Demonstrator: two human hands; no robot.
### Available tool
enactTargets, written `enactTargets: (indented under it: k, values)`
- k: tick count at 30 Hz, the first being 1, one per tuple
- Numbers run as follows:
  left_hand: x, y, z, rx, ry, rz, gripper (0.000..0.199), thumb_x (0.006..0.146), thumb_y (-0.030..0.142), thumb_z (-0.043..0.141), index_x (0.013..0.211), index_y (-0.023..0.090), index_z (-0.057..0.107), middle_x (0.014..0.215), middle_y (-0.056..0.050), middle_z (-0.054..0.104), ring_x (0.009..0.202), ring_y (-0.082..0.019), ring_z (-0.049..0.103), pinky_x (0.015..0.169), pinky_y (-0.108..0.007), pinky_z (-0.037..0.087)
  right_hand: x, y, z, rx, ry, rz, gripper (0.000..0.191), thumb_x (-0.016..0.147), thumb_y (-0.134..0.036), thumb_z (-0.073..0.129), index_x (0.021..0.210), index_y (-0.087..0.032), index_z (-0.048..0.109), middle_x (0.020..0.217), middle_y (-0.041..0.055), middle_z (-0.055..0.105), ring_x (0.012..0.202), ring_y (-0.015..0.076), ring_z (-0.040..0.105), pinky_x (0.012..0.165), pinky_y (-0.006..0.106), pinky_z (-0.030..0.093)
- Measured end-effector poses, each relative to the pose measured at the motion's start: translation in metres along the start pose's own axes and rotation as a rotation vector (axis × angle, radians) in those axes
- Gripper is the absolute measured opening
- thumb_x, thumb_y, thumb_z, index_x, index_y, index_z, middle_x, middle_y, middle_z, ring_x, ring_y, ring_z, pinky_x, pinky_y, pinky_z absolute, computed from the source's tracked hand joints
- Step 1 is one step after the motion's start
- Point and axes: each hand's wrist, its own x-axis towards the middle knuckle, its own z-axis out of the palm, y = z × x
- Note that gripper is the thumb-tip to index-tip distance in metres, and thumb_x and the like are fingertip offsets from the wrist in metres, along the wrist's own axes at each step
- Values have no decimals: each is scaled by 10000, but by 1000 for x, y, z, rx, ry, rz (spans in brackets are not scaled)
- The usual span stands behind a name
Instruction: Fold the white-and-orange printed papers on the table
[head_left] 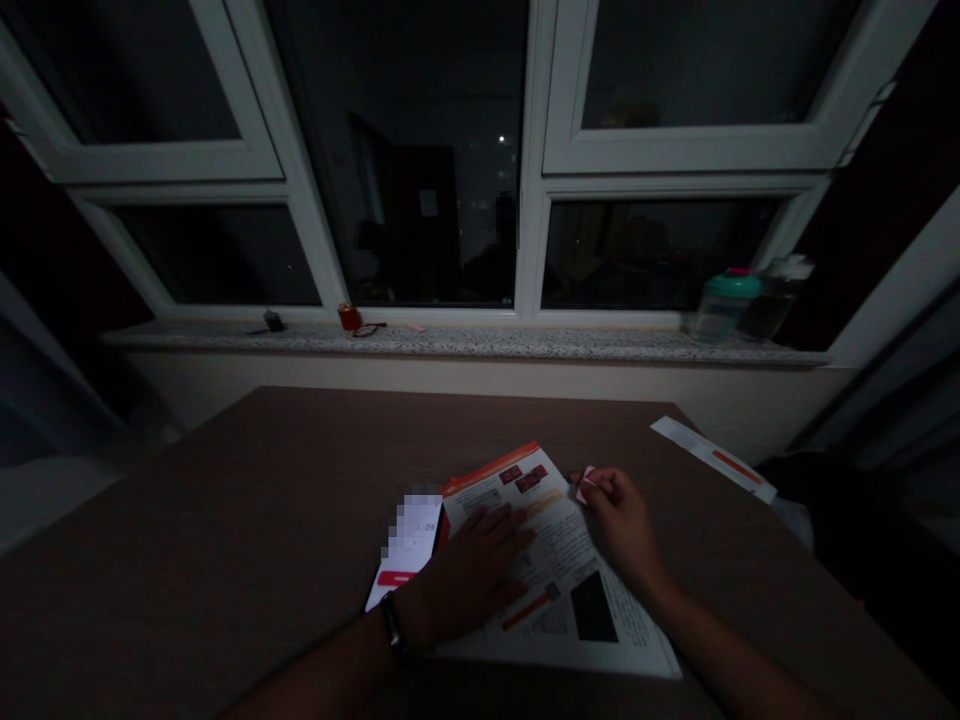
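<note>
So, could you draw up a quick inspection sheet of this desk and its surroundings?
surface: brown desk
things in hand: printed leaflet under the left hand; pink-and-white paper scrap pinched by the right hand
clutter: white card beside the leaflet; white strip with an orange band at the far corner
hands: black wristband on the left wrist
cables: nothing seen
surroundings: dark window; stone sill holding a green-lidded bottle and eyeglasses

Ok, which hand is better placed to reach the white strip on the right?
Probably the right hand: it is nearer the white strip, though it pinches a small pink-and-white piece. The left hand lies flat on the leaflet, further away.
</note>
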Motion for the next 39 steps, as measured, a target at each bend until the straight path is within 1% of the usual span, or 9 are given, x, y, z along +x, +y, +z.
enactTargets:
  k: [3, 7, 12, 19, 24, 29, 32, 35, 39]
  values:
    - [-1, 1, -1, 10, 6, 11, 615, 957, 284, 579, 1505, 299, 301, 1579, -38, 298, 1441, -272, 275, 1158, -506, 261, 4, 4, -2, 67, 50, 91, 226, 806, -419, 657, 797, -218, 553, 916, 94, 755, 895, 279, 711, 716, 375, 536]
    - [-1, 3, -5, 40, 34, 1, 589, 951, 245, 569, 1487, 319, 338, 1560, -44, 328, 1428, -284, 295, 1147, -508, 278, 4, 0, -3, 93, 62, 109, 236, 775, -422, 686, 743, -223, 565, 843, 95, 758, 790, 273, 710, 678, 378, 541]
    - [0, 4, -10, 74, 34, -6, 544, 961, 227, 549, 1466, 342, 383, 1484, -44, 436, 1385, -297, 356, 1138, -540, 271, 2, -15, 0, 215, 6, 133, 233, 800, -432, 655, 764, -241, 527, 821, 63, 755, 684, 255, 700, 599, 366, 545]
    - [0, 3, -7, 43, 2, 30, 663, 955, 486, 567, 1525, 324, 269, 1556, -27, 343, 1436, -296, 264, 1172, -529, 178, -4, -32, 1, 394, -126, 134, 218, 795, -369, 684, 726, -231, 530, 903, 59, 750, 803, 251, 704, 752, 389, 534]
    - [-1, 7, -8, 3, 0, 0, 640, 958, 478, 564, 1513, 319, 289, 1557, -28, 343, 1436, -316, 256, 1161, -577, 175, -9, -33, 4, 423, -246, 114, 239, 810, -413, 680, 756, -237, 528, 904, 68, 733, 842, 259, 689, 769, 390, 520]
    - [2, 10, -9, -115, 140, -198, 537, 972, 294, 518, 1477, 228, 347, 1501, -99, 412, 1377, -283, 368, 1132, -507, 309, -15, -33, 9, 354, -343, 65, 252, 830, -437, 676, 757, -245, 529, 656, -10, 634, 716, 208, 647, 693, 317, 493]
    - [4, 13, -12, -302, 247, -220, 501, 1007, 238, 397, 1496, 215, 289, 1496, -116, 405, 1376, -251, 378, 1136, -469, 325, -18, -32, 10, 289, -447, 78, 235, 850, -431, 666, 823, -238, 535, 801, 21, 697, 752, 198, 649, 714, 316, 494]
    - [6, 15, -16, -445, 372, -270, 481, 1034, 253, 333, 1506, 227, 247, 1509, -114, 380, 1367, -246, 390, 1128, -456, 341, -20, -34, 10, 166, -493, 51, 226, 864, -415, 658, 830, -226, 540, 925, 54, 717, 907, 224, 664, 807, 334, 490]
    - [7, 13, -14, -484, 415, -259, 504, 1029, 235, 344, 1515, 240, 213, 1496, -98, 391, 1335, -237, 424, 1118, -446, 362, -24, -41, 10, 21, -502, 6, 201, 872, -390, 645, 820, -229, 536, 928, 44, 706, 992, 240, 658, 844, 334, 478]
